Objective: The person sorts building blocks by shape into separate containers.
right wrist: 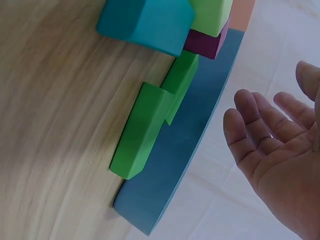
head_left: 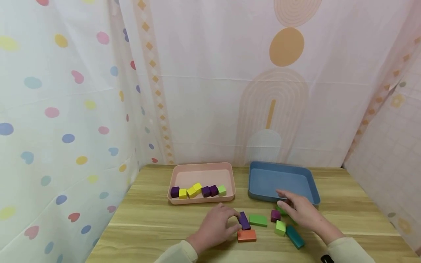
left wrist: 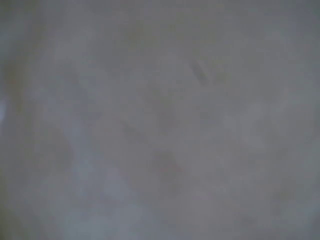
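While your empty right hand (head_left: 304, 212) hangs loose, the purple block (head_left: 245, 221) on the table (head_left: 131, 223) lies at three o'clock from your nearer left hand (head_left: 217, 225), axis eleven-to-five; whether those fingers grip is unclear.

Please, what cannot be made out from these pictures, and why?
Left wrist view: everything, all blurred.
Head view: parts of two green blocks, hidden by the right hand.
Head view: whether the left hand holds the long purple block, too small to tell.
Right wrist view: part of the teal block, cut off by the top edge.
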The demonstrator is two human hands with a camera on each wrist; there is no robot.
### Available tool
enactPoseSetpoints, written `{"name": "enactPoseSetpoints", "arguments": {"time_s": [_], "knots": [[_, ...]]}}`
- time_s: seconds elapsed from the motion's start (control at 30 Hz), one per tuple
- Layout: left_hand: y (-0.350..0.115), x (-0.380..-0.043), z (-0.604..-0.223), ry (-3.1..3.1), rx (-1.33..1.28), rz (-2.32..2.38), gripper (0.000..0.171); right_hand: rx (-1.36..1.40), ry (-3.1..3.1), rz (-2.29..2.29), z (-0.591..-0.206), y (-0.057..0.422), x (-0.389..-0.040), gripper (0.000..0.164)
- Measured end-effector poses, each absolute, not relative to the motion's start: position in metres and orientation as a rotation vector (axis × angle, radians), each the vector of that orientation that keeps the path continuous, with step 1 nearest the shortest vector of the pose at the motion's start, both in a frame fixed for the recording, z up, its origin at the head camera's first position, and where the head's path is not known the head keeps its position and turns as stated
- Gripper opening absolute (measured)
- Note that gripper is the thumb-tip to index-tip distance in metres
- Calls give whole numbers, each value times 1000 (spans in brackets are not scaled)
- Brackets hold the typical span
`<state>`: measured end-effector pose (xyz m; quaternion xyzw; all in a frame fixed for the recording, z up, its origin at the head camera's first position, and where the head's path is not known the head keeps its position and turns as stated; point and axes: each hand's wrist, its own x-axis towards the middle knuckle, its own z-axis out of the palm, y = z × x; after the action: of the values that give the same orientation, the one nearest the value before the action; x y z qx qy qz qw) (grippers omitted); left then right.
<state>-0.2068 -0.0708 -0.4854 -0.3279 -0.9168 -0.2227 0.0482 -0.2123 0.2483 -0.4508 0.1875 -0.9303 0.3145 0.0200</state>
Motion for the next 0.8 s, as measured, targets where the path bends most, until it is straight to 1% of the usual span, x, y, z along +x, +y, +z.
{"name": "enactPoseSetpoints", "arguments": {"time_s": [0.13,0.23,0.37,0.43,0.57,0.8], "knots": [[-50,-202,-482,-2789,-1064,-626,28,591,-2877,972,-453,247,-211,51],[-38,-201,-483,-2742,-1136,-598,26,603,-2878,983,-455,248,-210,48],[-29,-202,-485,-2700,-1167,-578,25,620,-2897,988,-458,251,-208,48],[-29,-203,-485,-2719,-1118,-563,26,634,-2906,974,-460,253,-207,48],[-35,-206,-483,-2723,-929,-507,29,641,-2921,929,-462,258,-203,49],[-53,-212,-484,-2727,-637,-280,55,639,-2975,861,-467,263,-193,50]]}}
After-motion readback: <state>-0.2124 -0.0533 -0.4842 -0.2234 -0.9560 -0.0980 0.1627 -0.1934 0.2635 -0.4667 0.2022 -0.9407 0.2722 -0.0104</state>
